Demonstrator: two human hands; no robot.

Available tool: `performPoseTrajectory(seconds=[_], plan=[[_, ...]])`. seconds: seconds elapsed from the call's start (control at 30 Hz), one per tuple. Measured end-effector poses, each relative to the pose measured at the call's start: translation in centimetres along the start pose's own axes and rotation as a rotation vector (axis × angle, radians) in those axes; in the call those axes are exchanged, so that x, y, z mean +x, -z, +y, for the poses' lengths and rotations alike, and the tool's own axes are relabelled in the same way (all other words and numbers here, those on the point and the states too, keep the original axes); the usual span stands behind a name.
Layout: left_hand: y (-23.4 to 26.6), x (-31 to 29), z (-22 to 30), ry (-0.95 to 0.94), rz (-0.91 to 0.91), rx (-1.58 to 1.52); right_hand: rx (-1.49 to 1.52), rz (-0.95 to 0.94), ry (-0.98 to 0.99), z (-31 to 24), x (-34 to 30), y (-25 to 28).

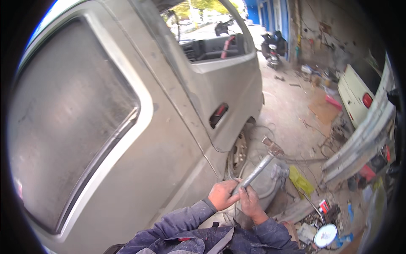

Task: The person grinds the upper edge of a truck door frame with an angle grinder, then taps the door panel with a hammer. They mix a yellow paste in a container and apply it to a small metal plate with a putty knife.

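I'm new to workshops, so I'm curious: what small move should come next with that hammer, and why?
Perhaps settle a firm grip on the hammer before any swing: the left hand and right hand meet low on its handle, while its head points away from the person.

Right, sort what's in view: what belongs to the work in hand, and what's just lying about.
In hand:
- hammer, held in the left hand and right hand
- van, probably, being right beside them

Lying about, it seems:
- yellow sheet
- cardboard
- white disc
- panel with a red light
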State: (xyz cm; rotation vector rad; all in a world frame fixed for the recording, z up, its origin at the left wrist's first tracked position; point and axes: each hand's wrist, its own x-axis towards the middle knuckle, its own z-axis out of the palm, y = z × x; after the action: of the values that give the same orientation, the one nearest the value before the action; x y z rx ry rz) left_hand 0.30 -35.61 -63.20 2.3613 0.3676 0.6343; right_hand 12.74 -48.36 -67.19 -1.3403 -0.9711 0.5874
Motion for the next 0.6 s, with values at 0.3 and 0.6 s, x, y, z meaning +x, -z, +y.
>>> performPoseTrajectory(seconds=[0.3, 0.6], plan=[[18.9, -1.9, 4.8, -0.230, 0.310, 0.703, 0.356, 0.171, -0.061, -8.5, 11.9, -7.7], [34.3, -6.8, 7.7, 0.165, 0.574, 1.396, 0.136, -0.155, 0.599, -28.7, 33.1, -11.8]])
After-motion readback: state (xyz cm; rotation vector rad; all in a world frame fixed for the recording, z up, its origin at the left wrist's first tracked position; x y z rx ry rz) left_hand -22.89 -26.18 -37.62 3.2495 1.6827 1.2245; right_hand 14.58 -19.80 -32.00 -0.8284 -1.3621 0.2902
